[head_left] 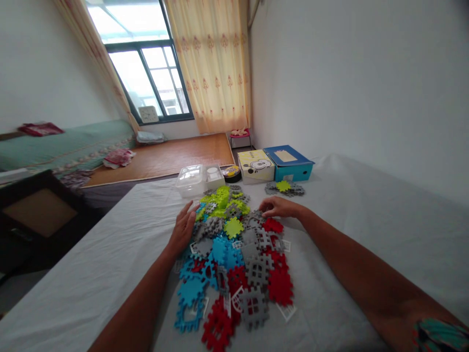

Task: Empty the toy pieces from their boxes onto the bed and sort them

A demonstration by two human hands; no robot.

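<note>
A loose heap of plastic interlocking building pieces covers the middle of the table, among them a red piece (pixel 280 287), a blue piece (pixel 223 250), a grey piece (pixel 253 307) and a lime green piece (pixel 233 227). Along the heap's left edge rests my left hand (pixel 183 227), fingers stretched forward against the pieces. My right hand (pixel 277 207) is at the upper right of the heap, its fingers bent down at some grey pieces; whether it grips one is hidden. Small white window-like pieces (pixel 286 311) lie among the others.
Behind the heap stand a clear plastic container (pixel 191 181), a white box (pixel 214 177), a round dark tin (pixel 232 173), a yellow box (pixel 255 166) and a blue box (pixel 288 162). A separate grey and green cluster (pixel 284 188) lies before the boxes. A white cloth (pixel 110 254) covers the table.
</note>
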